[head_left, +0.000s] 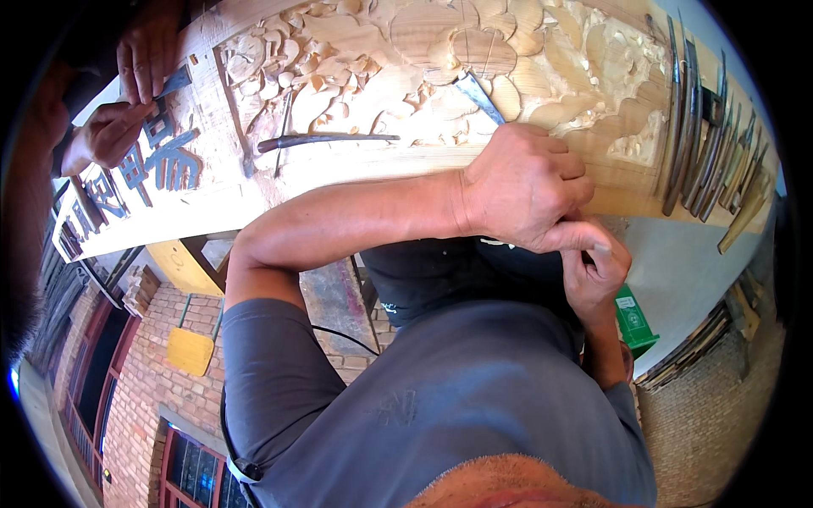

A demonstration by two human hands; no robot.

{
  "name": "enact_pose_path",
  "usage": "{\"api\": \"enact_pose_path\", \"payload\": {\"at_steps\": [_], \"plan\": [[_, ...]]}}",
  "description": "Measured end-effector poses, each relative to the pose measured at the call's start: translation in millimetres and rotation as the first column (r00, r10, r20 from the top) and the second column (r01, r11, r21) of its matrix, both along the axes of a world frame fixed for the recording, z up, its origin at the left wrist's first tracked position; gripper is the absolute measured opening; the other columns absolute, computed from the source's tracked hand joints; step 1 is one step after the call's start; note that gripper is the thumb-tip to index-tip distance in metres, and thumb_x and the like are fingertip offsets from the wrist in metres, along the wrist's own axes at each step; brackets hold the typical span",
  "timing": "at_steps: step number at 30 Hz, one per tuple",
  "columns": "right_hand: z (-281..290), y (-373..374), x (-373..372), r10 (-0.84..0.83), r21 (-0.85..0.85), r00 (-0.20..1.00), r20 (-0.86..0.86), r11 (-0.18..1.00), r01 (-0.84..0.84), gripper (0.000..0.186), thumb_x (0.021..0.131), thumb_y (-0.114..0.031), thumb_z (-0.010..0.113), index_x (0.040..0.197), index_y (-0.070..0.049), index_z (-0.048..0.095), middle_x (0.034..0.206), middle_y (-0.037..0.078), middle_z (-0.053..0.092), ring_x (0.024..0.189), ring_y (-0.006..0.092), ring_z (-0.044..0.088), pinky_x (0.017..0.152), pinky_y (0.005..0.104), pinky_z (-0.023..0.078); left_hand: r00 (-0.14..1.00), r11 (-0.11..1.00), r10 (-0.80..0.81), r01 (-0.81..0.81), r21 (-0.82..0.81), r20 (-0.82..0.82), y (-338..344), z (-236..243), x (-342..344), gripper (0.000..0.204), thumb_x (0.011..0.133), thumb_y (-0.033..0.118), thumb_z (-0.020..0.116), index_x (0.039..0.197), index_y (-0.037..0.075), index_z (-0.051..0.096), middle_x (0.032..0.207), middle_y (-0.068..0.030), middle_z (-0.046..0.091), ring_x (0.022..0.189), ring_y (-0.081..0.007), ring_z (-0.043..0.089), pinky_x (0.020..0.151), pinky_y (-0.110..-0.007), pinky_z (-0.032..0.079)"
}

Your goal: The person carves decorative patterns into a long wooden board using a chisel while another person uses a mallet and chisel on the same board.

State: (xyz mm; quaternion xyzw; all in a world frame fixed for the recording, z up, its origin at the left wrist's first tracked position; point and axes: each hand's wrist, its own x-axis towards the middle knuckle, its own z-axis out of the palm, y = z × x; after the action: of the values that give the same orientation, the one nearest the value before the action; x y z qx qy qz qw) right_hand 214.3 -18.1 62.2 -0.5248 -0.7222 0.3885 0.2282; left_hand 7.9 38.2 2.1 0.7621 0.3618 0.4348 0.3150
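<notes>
My left hand is closed in a fist round a flat-bladed chisel. The handle is hidden in the fist, and the bright blade slants up and left onto the carved wooden panel. Just below, my right hand is closed, with its thumb and fingers bent against the underside of the left fist. Whatever it grips is hidden. Raised rounded shapes and pale wood chips cover the panel around the blade tip.
A dark-handled carving tool lies across a thin tool on the panel. Several chisels line the right end. Another person's hands work at dark raised characters on the left. A green box stands below the bench.
</notes>
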Motion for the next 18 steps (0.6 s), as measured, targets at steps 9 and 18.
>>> {"api": "enact_pose_path", "payload": {"at_steps": [9,18], "plan": [[9.6,-42.9,19.6,-0.044,-0.081,0.999,0.01,0.996,0.045,0.031,0.107,-0.006,0.071,0.134,0.009,0.072,0.089,0.009,0.074,0.073,0.0124,0.066,0.064,0.0294,0.051,0.968,0.899,-0.25,0.236,0.368,-0.009,-9.6,-6.3,0.4,0.056,0.092,0.063,0.077,0.089,0.008,0.07,0.086,-0.002,0.061,0.073,-0.018,0.061,0.063,-0.033,0.048],[78.7,18.2,98.9,-0.47,0.058,0.869,0.155,0.882,0.467,0.04,0.108,-0.002,0.068,0.148,-0.004,0.073,0.094,0.002,0.073,0.081,0.0052,0.062,0.072,0.0227,0.049,0.946,0.914,0.051,0.085,0.397,-0.319,-39.1,18.8,-9.2,0.032,0.097,0.023,0.082,0.122,0.004,0.074,0.142,-0.0167,0.073,0.135,-0.0329,0.07,0.118,-0.048,0.056]]}}
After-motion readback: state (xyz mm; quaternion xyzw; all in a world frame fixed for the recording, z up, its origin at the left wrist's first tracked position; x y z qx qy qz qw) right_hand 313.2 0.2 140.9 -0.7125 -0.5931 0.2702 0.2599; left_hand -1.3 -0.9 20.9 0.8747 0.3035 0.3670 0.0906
